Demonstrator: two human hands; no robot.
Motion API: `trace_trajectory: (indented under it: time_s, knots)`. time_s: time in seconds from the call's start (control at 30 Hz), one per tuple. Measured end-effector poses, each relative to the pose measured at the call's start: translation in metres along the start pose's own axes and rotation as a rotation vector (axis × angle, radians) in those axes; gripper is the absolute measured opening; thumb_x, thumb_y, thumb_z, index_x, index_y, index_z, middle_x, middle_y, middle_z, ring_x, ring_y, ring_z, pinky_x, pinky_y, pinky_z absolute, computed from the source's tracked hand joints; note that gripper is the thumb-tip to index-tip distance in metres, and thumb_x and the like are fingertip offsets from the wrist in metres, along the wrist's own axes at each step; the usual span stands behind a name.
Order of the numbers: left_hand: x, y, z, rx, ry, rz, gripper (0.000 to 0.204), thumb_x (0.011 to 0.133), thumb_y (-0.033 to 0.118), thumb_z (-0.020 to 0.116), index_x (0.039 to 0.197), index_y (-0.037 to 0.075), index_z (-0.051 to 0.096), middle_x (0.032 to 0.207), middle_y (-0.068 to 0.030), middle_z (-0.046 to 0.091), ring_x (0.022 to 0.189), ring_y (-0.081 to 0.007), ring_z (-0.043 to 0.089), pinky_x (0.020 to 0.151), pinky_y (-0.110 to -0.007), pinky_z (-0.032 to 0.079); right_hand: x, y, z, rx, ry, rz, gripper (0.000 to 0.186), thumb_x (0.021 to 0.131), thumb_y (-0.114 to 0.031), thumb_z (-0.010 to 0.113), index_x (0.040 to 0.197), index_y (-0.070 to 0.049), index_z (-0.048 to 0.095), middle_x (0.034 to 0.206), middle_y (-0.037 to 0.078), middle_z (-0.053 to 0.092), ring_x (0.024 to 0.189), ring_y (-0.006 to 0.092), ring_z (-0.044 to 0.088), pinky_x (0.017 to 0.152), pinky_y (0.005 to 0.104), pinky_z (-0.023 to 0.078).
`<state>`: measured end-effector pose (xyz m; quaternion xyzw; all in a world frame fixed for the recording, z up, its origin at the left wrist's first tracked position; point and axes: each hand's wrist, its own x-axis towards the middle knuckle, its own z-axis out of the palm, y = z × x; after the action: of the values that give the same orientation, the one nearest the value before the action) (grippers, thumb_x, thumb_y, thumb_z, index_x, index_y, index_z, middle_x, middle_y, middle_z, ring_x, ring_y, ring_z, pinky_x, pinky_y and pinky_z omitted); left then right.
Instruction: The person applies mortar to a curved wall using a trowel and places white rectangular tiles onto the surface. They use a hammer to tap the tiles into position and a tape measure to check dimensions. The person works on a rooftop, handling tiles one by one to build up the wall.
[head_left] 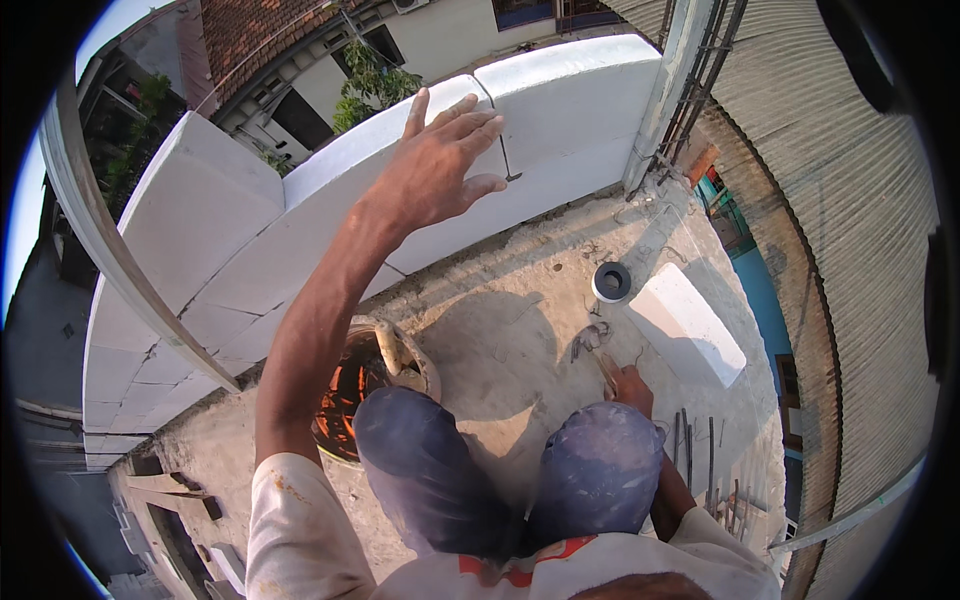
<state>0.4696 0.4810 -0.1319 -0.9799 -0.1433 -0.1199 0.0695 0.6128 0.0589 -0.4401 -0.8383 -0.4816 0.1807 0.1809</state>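
My left hand (445,165) is stretched out over the top course of a white block wall (570,120), its fingers spread and nothing in them. Whether it touches the blocks I cannot tell. Beside its fingertips a thin dark bent rod (507,155) hangs at the joint between two blocks, ending in a small foot. Low by my right knee, my right hand (631,388) is closed round the wooden handle of a tool (606,366). That tool's grey metal head points away from me, near the concrete floor; its exact kind is unclear.
Left of my knees stands a bucket (433,385) with a pale curved handle sticking out. A loose white block (690,325) and a black-and-white ring (611,282) lie to the right. Steel bars (711,455) stick up near the slab edge; a post (680,90) rises behind.
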Motion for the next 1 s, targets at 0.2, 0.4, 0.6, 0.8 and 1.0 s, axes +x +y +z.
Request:
trace_trajectory:
  time_s: [0.2, 0.4, 0.6, 0.8, 1.0]
  knots:
    - [-0.146, 0.029, -0.060, -1.047, -0.175, -0.409, 0.059, 0.092, 0.039, 0.081, 0.137, 0.003, 0.071, 0.135, -0.0196, 0.071, 0.127, -0.0322, 0.067, 0.111, -0.045, 0.051, 0.011, -0.002, 0.009, -0.215, 0.044, -0.225, 0.061, 0.088, -0.019, 0.079, 0.147, -0.021, 0.064, 0.124, 0.014, 0.063, 0.102, 0.0317, 0.067, 0.085, 0.0461, 0.056]
    - [-0.366, 0.136, -0.056, -1.753, 0.180, -1.200, 0.085, 0.108, 0.065, 0.036, 0.141, -0.008, 0.063, 0.133, -0.0261, 0.070, 0.124, -0.0366, 0.068, 0.112, -0.049, 0.049, 0.121, -0.182, -0.063, 1.211, -0.690, -0.296, 0.041, 0.099, -0.019, 0.076, 0.136, -0.003, 0.071, 0.118, 0.012, 0.071, 0.110, 0.0187, 0.066, 0.093, 0.0354, 0.056]
    - [-0.500, 0.369, -0.012, -1.799, 1.015, -2.171, 0.088, 0.107, 0.069, 0.033, 0.145, -0.006, 0.058, 0.138, -0.0257, 0.066, 0.127, -0.0366, 0.066, 0.112, -0.051, 0.049, 0.170, -0.369, -0.038, 0.282, -0.507, -1.508, 0.030, 0.092, -0.027, 0.079, 0.120, -0.016, 0.081, 0.114, 0.005, 0.076, 0.113, 0.0204, 0.065, 0.110, 0.0432, 0.043]
    - [-0.517, 0.466, -0.022, -1.474, 1.227, -2.494, 0.091, 0.107, 0.073, 0.029, 0.149, -0.004, 0.054, 0.144, -0.0253, 0.062, 0.130, -0.0366, 0.063, 0.111, -0.053, 0.049, 0.128, -0.428, 0.053, -0.928, -0.301, -1.790, 0.018, 0.090, -0.028, 0.075, 0.096, -0.016, 0.087, 0.094, 0.003, 0.080, 0.121, 0.0276, 0.063, 0.119, 0.0468, 0.033]
    - [-0.512, 0.301, -0.076, -1.297, 0.841, -2.079, 0.095, 0.106, 0.076, 0.026, 0.153, -0.002, 0.049, 0.149, -0.0250, 0.058, 0.133, -0.0366, 0.061, 0.111, -0.056, 0.049, 0.137, -0.423, 0.040, -0.973, -0.245, -1.715, 0.018, 0.092, -0.019, 0.069, 0.090, -0.016, 0.086, 0.090, 0.002, 0.080, 0.124, 0.0246, 0.063, 0.118, 0.0431, 0.035]
